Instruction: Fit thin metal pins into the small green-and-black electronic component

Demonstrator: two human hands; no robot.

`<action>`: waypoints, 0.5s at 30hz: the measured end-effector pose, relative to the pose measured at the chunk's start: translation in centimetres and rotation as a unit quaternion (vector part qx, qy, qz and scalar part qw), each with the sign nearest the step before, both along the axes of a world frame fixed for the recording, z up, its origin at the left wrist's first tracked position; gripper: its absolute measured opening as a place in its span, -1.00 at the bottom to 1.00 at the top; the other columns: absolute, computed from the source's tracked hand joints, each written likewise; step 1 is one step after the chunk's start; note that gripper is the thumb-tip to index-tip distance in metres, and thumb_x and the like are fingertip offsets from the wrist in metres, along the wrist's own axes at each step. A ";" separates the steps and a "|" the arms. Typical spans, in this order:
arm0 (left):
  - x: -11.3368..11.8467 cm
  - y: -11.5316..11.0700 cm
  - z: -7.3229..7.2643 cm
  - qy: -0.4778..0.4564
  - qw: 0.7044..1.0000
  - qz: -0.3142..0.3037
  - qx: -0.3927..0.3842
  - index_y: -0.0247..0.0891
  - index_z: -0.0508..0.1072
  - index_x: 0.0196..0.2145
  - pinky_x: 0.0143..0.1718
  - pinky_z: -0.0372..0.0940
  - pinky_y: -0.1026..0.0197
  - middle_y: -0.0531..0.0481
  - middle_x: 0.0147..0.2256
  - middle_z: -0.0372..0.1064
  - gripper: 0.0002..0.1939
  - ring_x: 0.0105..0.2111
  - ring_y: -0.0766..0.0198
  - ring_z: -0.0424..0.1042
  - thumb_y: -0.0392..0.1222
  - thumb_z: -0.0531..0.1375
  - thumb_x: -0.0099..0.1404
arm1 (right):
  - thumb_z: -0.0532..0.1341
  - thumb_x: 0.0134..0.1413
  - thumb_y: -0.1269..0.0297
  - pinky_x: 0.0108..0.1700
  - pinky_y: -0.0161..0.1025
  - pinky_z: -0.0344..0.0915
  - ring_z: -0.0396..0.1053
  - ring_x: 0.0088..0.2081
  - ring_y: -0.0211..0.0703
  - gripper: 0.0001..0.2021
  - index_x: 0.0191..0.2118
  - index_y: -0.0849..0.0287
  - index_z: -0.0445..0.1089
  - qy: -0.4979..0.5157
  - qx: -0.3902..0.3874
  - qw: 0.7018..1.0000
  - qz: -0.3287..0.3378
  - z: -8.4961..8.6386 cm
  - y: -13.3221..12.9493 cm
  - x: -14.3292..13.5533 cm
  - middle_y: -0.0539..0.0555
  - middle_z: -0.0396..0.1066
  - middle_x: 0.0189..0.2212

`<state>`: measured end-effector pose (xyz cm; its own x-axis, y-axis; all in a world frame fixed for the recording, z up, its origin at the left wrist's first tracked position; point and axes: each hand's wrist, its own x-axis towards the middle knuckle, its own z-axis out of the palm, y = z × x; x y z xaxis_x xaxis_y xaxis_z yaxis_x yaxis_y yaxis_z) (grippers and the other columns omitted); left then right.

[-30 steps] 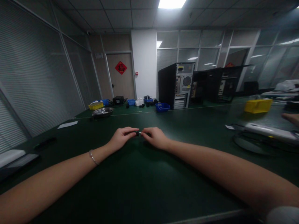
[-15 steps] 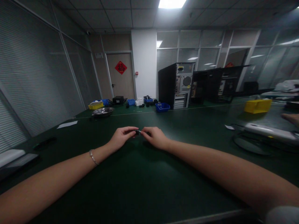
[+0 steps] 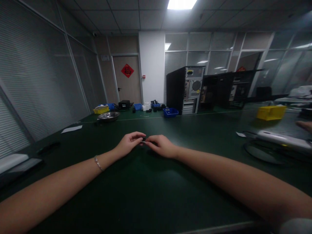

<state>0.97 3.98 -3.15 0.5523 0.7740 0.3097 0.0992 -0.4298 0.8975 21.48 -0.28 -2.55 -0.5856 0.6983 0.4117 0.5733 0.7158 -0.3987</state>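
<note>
Over the middle of the dark green table (image 3: 156,188), my two hands meet at their fingertips. My left hand (image 3: 129,142), with a bracelet at the wrist, pinches a small black part (image 3: 144,138), mostly hidden by the fingers. From the right, my right hand (image 3: 162,146) closes thumb and fingers on a thin, light-coloured piece (image 3: 143,141) that touches or lies beside the black part. Both pieces are too small to name.
At the back stand a computer tower (image 3: 186,91), a blue bin (image 3: 170,112) and a metal bowl (image 3: 109,116). A yellow bin (image 3: 271,112) and a white device with cables (image 3: 284,137) lie right, near another person's hand (image 3: 304,125). Paper (image 3: 71,129) lies left.
My right hand has dropped slightly and the thin piece now sits lower against the black part. The whole view has shifted a little. Both hands keep their pinch.
</note>
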 end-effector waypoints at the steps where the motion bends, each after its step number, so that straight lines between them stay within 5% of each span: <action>1: 0.0 0.0 0.0 -0.001 1.000 -0.003 -0.004 -0.32 0.46 -0.12 -0.14 0.38 0.07 -0.09 -0.20 0.47 -0.75 -0.27 0.21 0.48 -0.25 0.20 0.23 | 0.05 0.27 0.28 -0.22 -0.31 0.20 0.37 -0.26 -0.19 -0.76 -0.09 0.19 0.41 0.003 -0.001 1.000 -0.003 0.0 0.0 0.0 0.08 0.46 -0.24; 15: -0.5 0.9 -0.5 -0.003 1.000 0.017 -0.008 -0.29 0.46 -0.10 -0.03 0.34 0.03 -0.12 -0.12 0.47 -0.71 -0.13 0.13 0.47 -0.24 0.21 0.21 | 0.06 0.26 0.24 -0.16 -0.26 0.25 0.41 -0.22 -0.16 -0.69 0.05 0.13 0.34 0.003 -0.002 1.000 -0.003 -0.1 0.0 0.1 0.09 0.47 -0.15</action>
<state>0.52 4.91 -3.69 0.5233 0.7974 0.3003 0.1092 -0.4123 0.9045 21.58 -0.32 -2.61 -0.5787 0.7041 0.4115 0.5757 0.7101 -0.4053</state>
